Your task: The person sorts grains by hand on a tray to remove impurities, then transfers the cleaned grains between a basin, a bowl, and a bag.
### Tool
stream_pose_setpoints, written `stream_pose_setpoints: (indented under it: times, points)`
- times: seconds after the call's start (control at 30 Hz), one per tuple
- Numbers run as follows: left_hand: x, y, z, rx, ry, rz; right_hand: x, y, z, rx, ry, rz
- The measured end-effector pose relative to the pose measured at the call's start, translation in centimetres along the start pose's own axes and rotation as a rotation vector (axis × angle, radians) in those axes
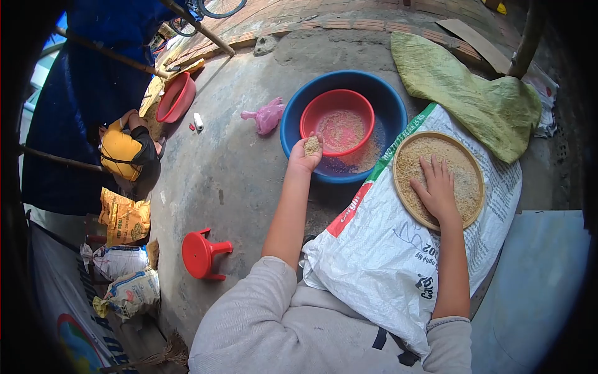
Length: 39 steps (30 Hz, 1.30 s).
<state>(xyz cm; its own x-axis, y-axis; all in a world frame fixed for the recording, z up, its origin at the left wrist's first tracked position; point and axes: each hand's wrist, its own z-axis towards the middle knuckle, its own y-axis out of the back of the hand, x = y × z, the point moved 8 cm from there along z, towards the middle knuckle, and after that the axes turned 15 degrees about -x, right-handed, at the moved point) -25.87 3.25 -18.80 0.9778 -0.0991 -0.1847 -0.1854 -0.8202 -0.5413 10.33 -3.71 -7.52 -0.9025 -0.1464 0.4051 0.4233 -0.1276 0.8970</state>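
My left hand (pixel 303 161) is turned palm up at the near rim of the red basin (pixel 306 109). A small heap of pale tan rice-like grain (pixel 311 146) rests in its cupped palm. The red basin sits inside a larger blue basin (pixel 293 103), and loose grain is scattered in both. On the right, a round, shallow woven tray (pixel 411 217) holds a layer of similar grain. My right hand (pixel 438 192) lies palm down on that layer, fingers spread. Beneath the tray is a white printed sack (pixel 367 243), which stretches over my lap.
A pink plastic bag (pixel 268 116) and a red stool (pixel 199 256) are on the concrete floor. At the left, a person in a yellow top (pixel 122 149) crouches near another red tub (pixel 179 100). Filled sacks (pixel 132 290) stand below them. A green sack (pixel 458 93) lies at upper right.
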Motion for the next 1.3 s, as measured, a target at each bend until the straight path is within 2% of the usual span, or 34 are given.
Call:
stream_pose_setpoints:
  times: [0.17, 0.3, 0.43, 0.67, 0.73, 0.77, 0.87, 1.13, 1.23, 1.3]
  points:
    - [-0.8, -8.1, -2.9, 0.18, -0.038, -0.102, -0.2, -0.2, 0.0, -0.007, 0.015, -0.008]
    - [0.4, -10.7, -3.4, 0.277, -0.071, -0.079, -0.2, -0.3, -0.1, -0.019, 0.034, -0.008]
    - [3.5, -7.4, -0.5, 0.151, 0.054, -0.063, -0.2, -0.3, -0.2, -0.023, 0.034, -0.014]
    - [4.8, 0.1, 4.7, -0.005, 0.085, -0.052, -0.2, -0.4, -0.2, -0.01, 0.035, -0.001]
    - [4.5, 0.4, 4.9, 0.004, 0.072, -0.089, -0.4, -0.3, -0.2, -0.014, 0.034, -0.004]
    - [4.0, 0.8, 5.0, -0.008, -0.003, -0.068, -0.3, -0.3, -0.3, -0.016, 0.039, 0.005]
    - [4.0, 1.7, 6.3, 0.026, 0.052, -0.102, -0.4, -0.3, -0.3, -0.019, 0.038, 0.012]
    - [3.7, 2.2, 6.3, 0.01, -0.013, -0.137, -0.4, -0.3, -0.2, -0.011, 0.034, 0.036]
    - [3.9, 2.1, 5.6, 0.006, -0.055, -0.12, -0.5, -0.3, -0.2, -0.005, 0.033, 0.038]
    - [3.6, 2.3, 5.4, -0.027, -0.158, -0.052, -0.6, -0.3, -0.2, -0.012, 0.04, 0.036]
